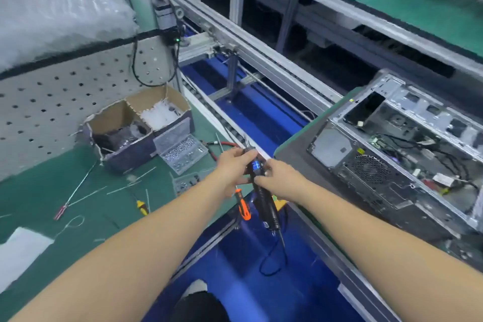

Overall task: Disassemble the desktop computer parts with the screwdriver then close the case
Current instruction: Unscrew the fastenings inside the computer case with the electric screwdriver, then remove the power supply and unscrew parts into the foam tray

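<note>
Two bare hands hold a black electric screwdriver [262,198] above the gap between two green-topped workbenches.

The left hand [232,165] curls its fingers round the tool's upper end, beside a small blue lit display; the right hand [281,178] grips the body just below, fingers wrapped round it; the tool hangs tilted, its black cord trailing down over the blue floor [248,269]; to the right, well apart from the hands, the open grey metal desktop computer case [392,165] lies on its side on a bench, side panel off, fan grille and loose wiring showing; on the left green bench mat [39,198] sit a torn cardboard box with two compartments [138,125], a clear plastic tray of small screws [183,151], a yellow-handled screwdriver [142,207] and a red-handled one [61,210]; an orange-and-black-handled screwdriver [243,206] rests at the bench edge just beneath the left hand.
</note>
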### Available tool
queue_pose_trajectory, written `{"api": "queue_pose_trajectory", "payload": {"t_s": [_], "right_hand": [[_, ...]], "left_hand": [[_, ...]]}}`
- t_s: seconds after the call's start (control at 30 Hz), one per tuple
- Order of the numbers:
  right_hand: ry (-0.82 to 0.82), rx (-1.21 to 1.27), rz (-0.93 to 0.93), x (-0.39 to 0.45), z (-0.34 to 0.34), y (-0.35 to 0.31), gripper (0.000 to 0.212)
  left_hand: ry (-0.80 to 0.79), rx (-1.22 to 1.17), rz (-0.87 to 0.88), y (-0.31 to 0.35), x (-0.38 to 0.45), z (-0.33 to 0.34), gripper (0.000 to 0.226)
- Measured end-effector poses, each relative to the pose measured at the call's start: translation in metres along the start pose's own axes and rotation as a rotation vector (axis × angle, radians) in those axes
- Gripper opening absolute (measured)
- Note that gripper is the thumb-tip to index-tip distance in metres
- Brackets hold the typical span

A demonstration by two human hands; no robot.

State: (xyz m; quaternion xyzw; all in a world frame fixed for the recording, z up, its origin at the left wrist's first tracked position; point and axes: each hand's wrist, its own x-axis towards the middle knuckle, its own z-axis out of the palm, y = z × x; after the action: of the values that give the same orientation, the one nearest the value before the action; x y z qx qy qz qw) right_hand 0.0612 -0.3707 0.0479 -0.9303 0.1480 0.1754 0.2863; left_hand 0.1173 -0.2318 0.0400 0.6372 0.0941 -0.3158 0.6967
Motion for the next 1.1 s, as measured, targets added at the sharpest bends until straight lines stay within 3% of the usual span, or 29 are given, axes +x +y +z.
{"api": "queue_pose_trajectory", "payload": {"t_s": [0.2,0.33,0.5,0.63,0.73,0.97,1.1], "right_hand": [[-0.222,-0.048,-0.227,-0.008,0.076,-0.039,0.022],[-0.352,-0.078,-0.324,-0.029,0.129,-0.069,0.019],[-0.344,-0.090,-0.330,-0.026,0.175,-0.104,0.021],[-0.271,-0.108,-0.270,-0.004,0.199,-0.124,0.023],[-0.240,-0.132,-0.231,0.017,0.214,-0.144,0.026],[-0.276,-0.151,-0.197,0.036,0.238,-0.172,0.022],[-0.286,-0.124,-0.230,0.037,0.208,-0.181,0.023]], "left_hand": [[0.390,-0.198,-0.061,-0.051,-0.055,-0.066,0.038],[0.591,-0.294,-0.087,-0.084,-0.086,-0.112,0.027],[0.772,-0.146,-0.115,-0.096,-0.084,-0.156,0.029],[0.739,0.029,-0.103,-0.097,-0.056,-0.175,0.032],[0.696,0.151,-0.119,-0.097,-0.035,-0.190,0.022],[0.619,0.300,-0.214,-0.101,-0.013,-0.220,0.019],[0.640,0.458,-0.074,-0.070,-0.020,-0.202,0.036]]}}
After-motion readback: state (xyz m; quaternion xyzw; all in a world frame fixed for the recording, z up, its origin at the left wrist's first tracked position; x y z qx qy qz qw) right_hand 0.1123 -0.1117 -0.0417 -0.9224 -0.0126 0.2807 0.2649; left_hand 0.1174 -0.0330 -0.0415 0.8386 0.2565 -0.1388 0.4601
